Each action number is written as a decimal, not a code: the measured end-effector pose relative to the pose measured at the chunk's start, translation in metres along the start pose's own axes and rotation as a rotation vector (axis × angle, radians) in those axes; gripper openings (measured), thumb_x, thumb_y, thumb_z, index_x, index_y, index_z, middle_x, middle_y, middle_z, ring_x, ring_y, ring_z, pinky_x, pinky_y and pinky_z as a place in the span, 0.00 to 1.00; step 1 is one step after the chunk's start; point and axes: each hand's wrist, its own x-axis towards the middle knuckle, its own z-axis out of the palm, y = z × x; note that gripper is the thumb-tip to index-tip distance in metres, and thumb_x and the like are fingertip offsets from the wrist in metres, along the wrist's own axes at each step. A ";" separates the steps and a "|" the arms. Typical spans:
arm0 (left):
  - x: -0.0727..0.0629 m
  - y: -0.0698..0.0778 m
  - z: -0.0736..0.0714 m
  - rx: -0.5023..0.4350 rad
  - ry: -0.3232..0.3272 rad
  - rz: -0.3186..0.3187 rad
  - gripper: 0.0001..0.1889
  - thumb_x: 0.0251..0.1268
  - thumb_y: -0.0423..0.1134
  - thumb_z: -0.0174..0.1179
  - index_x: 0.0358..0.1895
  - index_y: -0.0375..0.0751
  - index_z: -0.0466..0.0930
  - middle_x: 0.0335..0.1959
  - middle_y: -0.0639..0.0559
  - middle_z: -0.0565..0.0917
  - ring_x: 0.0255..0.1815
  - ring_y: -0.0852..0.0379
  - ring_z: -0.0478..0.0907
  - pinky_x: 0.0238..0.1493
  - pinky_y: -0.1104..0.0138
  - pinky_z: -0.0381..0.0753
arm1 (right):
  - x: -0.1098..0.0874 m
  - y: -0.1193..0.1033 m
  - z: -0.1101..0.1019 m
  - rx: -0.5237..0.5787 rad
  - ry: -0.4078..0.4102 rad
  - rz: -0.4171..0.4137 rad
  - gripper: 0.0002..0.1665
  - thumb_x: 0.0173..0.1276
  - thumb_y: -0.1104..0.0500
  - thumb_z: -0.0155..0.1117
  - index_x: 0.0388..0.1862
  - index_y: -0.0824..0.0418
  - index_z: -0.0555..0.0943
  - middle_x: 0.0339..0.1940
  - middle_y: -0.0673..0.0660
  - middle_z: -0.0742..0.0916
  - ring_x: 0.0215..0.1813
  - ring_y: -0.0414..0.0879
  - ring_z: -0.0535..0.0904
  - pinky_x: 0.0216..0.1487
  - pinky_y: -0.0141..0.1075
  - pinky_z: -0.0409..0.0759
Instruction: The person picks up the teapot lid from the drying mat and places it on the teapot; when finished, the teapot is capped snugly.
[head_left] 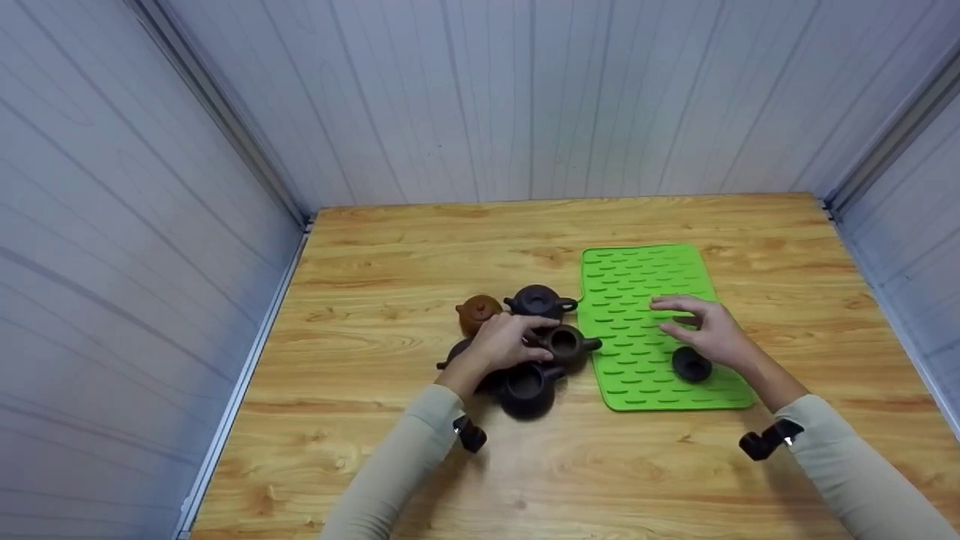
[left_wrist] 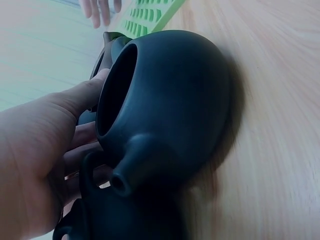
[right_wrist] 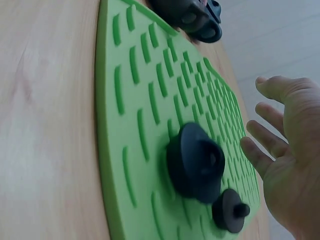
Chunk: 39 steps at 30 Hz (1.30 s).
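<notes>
My left hand [head_left: 510, 341] is in among a cluster of small clay teapots. Its thumb and index finger straddle the near-left side of a lidless brown teapot [head_left: 568, 360], whose spout points right, and grip it there. A lidless black teapot [left_wrist: 185, 95] stands close in front, covering part of the fingers in the left wrist view. Over the green mat [head_left: 637, 277] hovers my right hand [head_left: 709, 330], fingers spread and holding nothing. Beneath it lie a black lid [right_wrist: 192, 160] with an arched knob and a smaller dark lid [right_wrist: 230, 212] with a round knob.
Behind the left hand stand an orange-brown teapot [head_left: 476, 309] and a dark lidded teapot [head_left: 536, 300] whose handle reaches the mat's left edge. Another dark teapot [head_left: 454, 352] is partly hidden by the left hand. Pale panel walls [head_left: 487, 97] enclose the wooden table [head_left: 360, 300].
</notes>
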 end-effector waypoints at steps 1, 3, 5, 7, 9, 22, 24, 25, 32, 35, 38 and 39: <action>0.000 0.001 -0.001 -0.001 -0.005 0.002 0.31 0.73 0.58 0.77 0.77 0.63 0.85 0.54 0.54 0.98 0.51 0.53 0.95 0.53 0.55 0.90 | -0.002 0.002 -0.002 0.003 0.007 0.000 0.22 0.83 0.66 0.70 0.71 0.73 0.84 0.75 0.75 0.84 0.65 0.14 0.77 0.65 0.19 0.81; -0.001 0.002 -0.003 -0.008 -0.009 0.008 0.31 0.73 0.57 0.78 0.77 0.62 0.84 0.54 0.53 0.98 0.51 0.53 0.95 0.60 0.54 0.89 | -0.005 0.005 -0.005 0.013 0.028 -0.002 0.22 0.82 0.66 0.70 0.70 0.74 0.84 0.73 0.74 0.86 0.64 0.15 0.78 0.64 0.17 0.81; -0.004 0.006 -0.007 -0.024 -0.023 0.001 0.32 0.72 0.55 0.78 0.78 0.61 0.84 0.54 0.52 0.98 0.54 0.52 0.95 0.70 0.50 0.86 | -0.008 0.007 -0.008 0.023 0.056 -0.006 0.21 0.82 0.67 0.71 0.69 0.74 0.86 0.71 0.70 0.88 0.63 0.16 0.80 0.62 0.18 0.82; -0.006 0.010 -0.012 -0.036 -0.032 0.002 0.33 0.72 0.55 0.79 0.78 0.61 0.83 0.55 0.51 0.98 0.55 0.51 0.95 0.78 0.46 0.81 | -0.010 0.009 -0.012 0.028 0.083 -0.004 0.20 0.81 0.68 0.71 0.68 0.71 0.87 0.69 0.65 0.89 0.63 0.18 0.82 0.60 0.19 0.84; -0.007 0.011 -0.012 -0.041 -0.030 0.008 0.32 0.72 0.56 0.78 0.78 0.61 0.84 0.55 0.51 0.98 0.56 0.52 0.95 0.78 0.46 0.81 | -0.013 0.011 -0.016 0.018 0.105 -0.002 0.19 0.80 0.68 0.72 0.67 0.69 0.88 0.67 0.62 0.89 0.62 0.19 0.82 0.59 0.18 0.84; -0.004 0.011 -0.014 -0.084 -0.049 -0.035 0.31 0.70 0.57 0.80 0.75 0.64 0.86 0.54 0.54 0.98 0.48 0.50 0.93 0.55 0.55 0.89 | -0.036 0.032 -0.041 -0.063 0.181 0.047 0.22 0.81 0.67 0.72 0.70 0.72 0.85 0.56 0.27 0.83 0.58 0.23 0.80 0.55 0.14 0.81; -0.003 0.008 -0.013 -0.102 -0.054 -0.041 0.31 0.70 0.57 0.80 0.74 0.65 0.86 0.53 0.54 0.98 0.46 0.50 0.92 0.55 0.56 0.87 | -0.040 0.037 -0.043 -0.075 0.184 0.052 0.22 0.81 0.66 0.72 0.70 0.71 0.85 0.56 0.28 0.82 0.58 0.25 0.80 0.55 0.14 0.80; -0.003 0.007 -0.013 -0.115 -0.056 -0.045 0.31 0.69 0.57 0.80 0.74 0.65 0.87 0.53 0.54 0.98 0.46 0.51 0.92 0.57 0.56 0.87 | -0.042 0.039 -0.044 -0.077 0.186 0.055 0.22 0.81 0.66 0.72 0.70 0.71 0.85 0.57 0.29 0.83 0.58 0.26 0.81 0.55 0.14 0.80; -0.002 0.002 -0.013 -0.138 -0.074 -0.046 0.31 0.71 0.56 0.79 0.76 0.60 0.86 0.56 0.52 0.97 0.57 0.49 0.94 0.83 0.46 0.76 | -0.050 0.050 -0.043 -0.075 0.188 0.073 0.22 0.80 0.68 0.73 0.69 0.73 0.86 0.56 0.41 0.84 0.55 0.24 0.82 0.56 0.13 0.80; -0.002 0.002 -0.015 -0.152 -0.075 -0.053 0.31 0.70 0.54 0.80 0.75 0.60 0.87 0.54 0.52 0.98 0.57 0.49 0.94 0.80 0.47 0.79 | -0.051 0.054 -0.041 -0.088 0.182 0.081 0.22 0.79 0.69 0.74 0.68 0.72 0.86 0.55 0.46 0.85 0.53 0.22 0.82 0.55 0.13 0.80; 0.001 -0.003 -0.010 -0.135 -0.058 -0.035 0.31 0.69 0.57 0.81 0.74 0.63 0.87 0.52 0.55 0.98 0.54 0.53 0.94 0.72 0.49 0.84 | -0.051 0.056 -0.040 -0.084 0.173 0.082 0.22 0.78 0.70 0.74 0.68 0.73 0.86 0.54 0.50 0.85 0.52 0.22 0.82 0.54 0.14 0.81; 0.001 -0.005 -0.008 -0.130 -0.055 -0.031 0.31 0.68 0.58 0.81 0.74 0.64 0.87 0.51 0.56 0.98 0.54 0.54 0.93 0.75 0.49 0.82 | -0.051 0.056 -0.040 -0.079 0.172 0.082 0.22 0.77 0.70 0.74 0.67 0.73 0.87 0.54 0.50 0.85 0.52 0.22 0.82 0.54 0.14 0.81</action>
